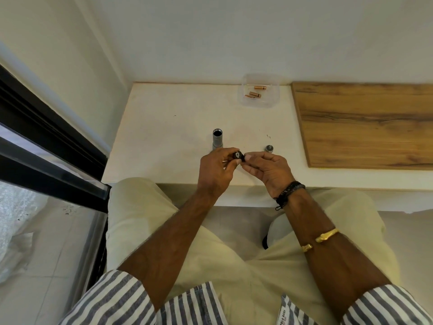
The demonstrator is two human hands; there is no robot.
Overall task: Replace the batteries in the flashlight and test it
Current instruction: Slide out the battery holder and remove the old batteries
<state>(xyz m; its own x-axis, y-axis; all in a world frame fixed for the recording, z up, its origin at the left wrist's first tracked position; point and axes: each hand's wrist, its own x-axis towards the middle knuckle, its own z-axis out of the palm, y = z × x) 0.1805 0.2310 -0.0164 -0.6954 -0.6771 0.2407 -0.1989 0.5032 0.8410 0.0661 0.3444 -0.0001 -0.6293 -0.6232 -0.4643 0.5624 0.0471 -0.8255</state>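
Holder: we see a small black battery carrier (237, 156) pinched between both hands, above the near edge of the white table (164, 127).
Left hand: our left hand (216, 168) is clamped round the carrier's body from 9 o'clock, fingers curled.
Right hand: our right hand (267, 166) meets it from 3 o'clock, thumb and forefinger tips closed on the carrier's end; the two hands are together.
Flashlight body: the grey tube (217, 139) stands upright at 12 o'clock of the left hand, open end up, just beyond the knuckles.
Cap: a small round end cap (269, 148) rests on the table at 12 o'clock of the right hand.
Batteries: copper-coloured cells (254, 93) lie in a clear tray (273, 99) at the far edge, well apart from the hands.
Handling: we judge the carrier light, rigid and rather slick; hold it by its sides, clear of the metal contacts.
Tube: likely stiff metal and easily toppled; grip it mid-barrel.
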